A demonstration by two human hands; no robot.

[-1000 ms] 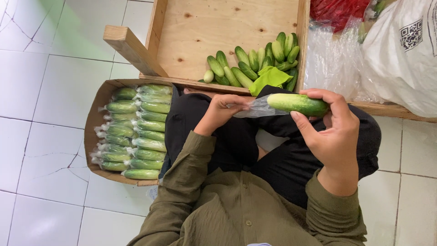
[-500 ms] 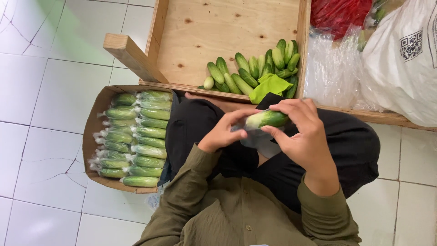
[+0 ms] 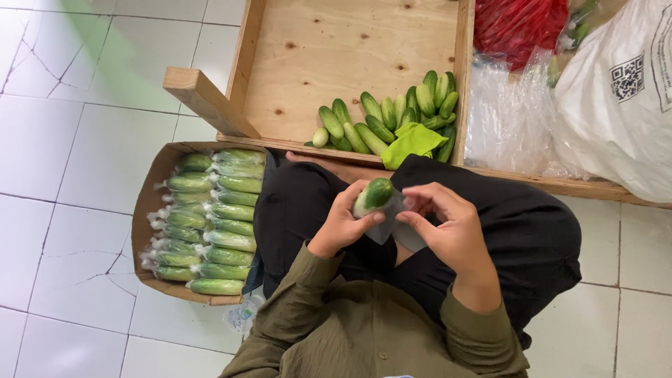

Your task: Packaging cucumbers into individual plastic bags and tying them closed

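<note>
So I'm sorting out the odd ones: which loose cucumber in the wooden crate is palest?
The short whitish cucumber at the left end of the pile; the others are darker green.

Glossy clear plastic film [image 3: 389, 222] wraps the smooth-skinned cucumber [image 3: 374, 195]; the crate [image 3: 350, 49] is raw wood.

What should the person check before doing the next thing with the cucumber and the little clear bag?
1. Cucumber held firmly: ok, the left hand wraps its lower part.
2. Clear plastic bag in hand: ok, the right hand pinches it beside the cucumber.
3. Cucumber fully inside the bag: not ok, its green end sticks out bare.
4. Bag mouth open wide enough: cannot tell, the film is crumpled between the fingers.
5. Room in the cardboard box of wrapped cucumbers: cannot tell, its rows look full.
6. More loose cucumbers in the wooden crate: ok, a pile lies in its corner.
</note>
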